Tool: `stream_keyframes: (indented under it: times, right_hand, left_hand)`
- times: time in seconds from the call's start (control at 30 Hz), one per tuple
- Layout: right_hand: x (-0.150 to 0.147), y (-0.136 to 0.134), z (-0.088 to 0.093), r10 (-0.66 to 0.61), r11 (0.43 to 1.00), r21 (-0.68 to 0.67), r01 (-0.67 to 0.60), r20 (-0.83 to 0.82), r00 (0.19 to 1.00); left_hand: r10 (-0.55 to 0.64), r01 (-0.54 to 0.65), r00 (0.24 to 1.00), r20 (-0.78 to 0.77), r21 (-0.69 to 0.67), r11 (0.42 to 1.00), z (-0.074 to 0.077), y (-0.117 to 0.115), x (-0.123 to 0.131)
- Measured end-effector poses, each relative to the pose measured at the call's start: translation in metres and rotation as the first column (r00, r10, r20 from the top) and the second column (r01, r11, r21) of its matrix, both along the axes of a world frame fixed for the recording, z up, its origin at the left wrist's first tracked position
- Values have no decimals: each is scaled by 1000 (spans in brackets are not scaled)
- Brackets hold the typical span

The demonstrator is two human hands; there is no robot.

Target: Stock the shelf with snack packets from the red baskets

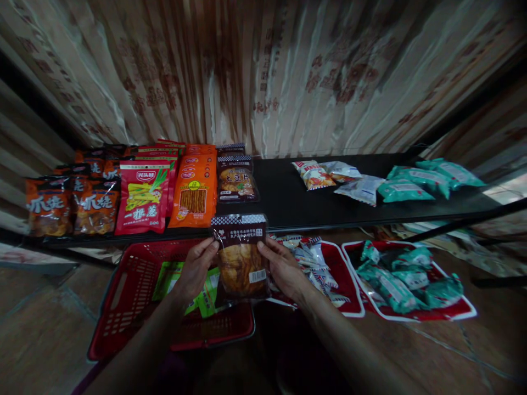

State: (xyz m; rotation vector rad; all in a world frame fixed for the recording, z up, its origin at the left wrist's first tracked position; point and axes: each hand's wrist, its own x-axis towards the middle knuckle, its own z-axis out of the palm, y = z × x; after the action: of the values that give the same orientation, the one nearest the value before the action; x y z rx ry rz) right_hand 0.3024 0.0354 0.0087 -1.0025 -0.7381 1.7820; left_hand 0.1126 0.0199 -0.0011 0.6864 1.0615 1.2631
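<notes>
Dark brown and clear plastic: a snack packet, upright, label band at top, sliced food showing below, barcode at lower right. Held over the near edge of the shelf, left of centre, in front of the matching packets.

Left hand grips its left edge, right hand its right edge. On both, thumb on the front face; the other fingers mostly hidden, closed on the packet, exact gap not visible.

Just beyond, on the black shelf: matching brown packets, standing in a file. Leftward from these, orange packets, then red packets with green stalks printed on them, then black-and-orange packets at the far left end. Right part of shelf: a red-and-white packet lying beside pale packets; teal packets farther right.

Below the shelf's near edge, a red basket at left, bright green packets inside, partly behind the left hand. Middle basket: striped packets. Right basket: more teal packets. Tiled floor around. Far side: a pleated, printed curtain.
</notes>
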Motion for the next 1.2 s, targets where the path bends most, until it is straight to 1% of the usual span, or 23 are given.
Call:
stream_keyframes:
  times: [0.13, 0.23, 0.37, 0.47, 0.57, 0.63, 0.8, 0.93, 1.03, 1.1, 1.2]
  right_hand:
    - [-3, 2, 2, -16, 1000, -2, 16, 22, 1000]
    - [-5, 2, 3, -37, 999, -15, 37, 12, 999]
    - [-5, 1, 4, -82, 996, -19, 83, 10, 997]
    - [-5, 1, 6, -104, 994, -18, 105, 11, 994]
    - [-4, 0, 7, -95, 995, -22, 95, -12, 995]
    - [-3, 0, 7, -98, 995, -23, 98, -8, 995]
    - [-1, 0, 10, -125, 992, -10, 125, 13, 992]
    - [0, 1, 11, -143, 990, 0, 143, 24, 989]
    - [1, 2, 8, -166, 986, -14, 166, 21, 986]
    - [2, 3, 5, -182, 983, -12, 182, 24, 983]
    - [4, 5, 4, -195, 981, 15, 194, 17, 981]
  left_hand:
    - [49, -50, 998, -26, -46, 998, -5, -1, -7]
    - [72, -73, 997, -11, -87, 994, -3, -2, -6]
    - [160, -152, 987, 32, -179, 972, 0, -3, -1]
    - [192, -176, 979, 69, -194, 965, -4, -3, 2]
    - [237, -218, 969, 70, -206, 954, -8, -1, 1]
    - [225, -209, 973, 59, -199, 958, -10, 0, 0]
    - [151, -139, 986, 64, -166, 976, -15, 1, 0]
    - [187, -173, 979, 76, -165, 971, -19, 1, 1]
    - [197, -181, 978, 68, -189, 965, -17, 0, 2]
    - [160, -147, 986, 43, -217, 965, -14, -1, 3]
    - [41, -41, 999, -2, -222, 974, -8, -4, 5]
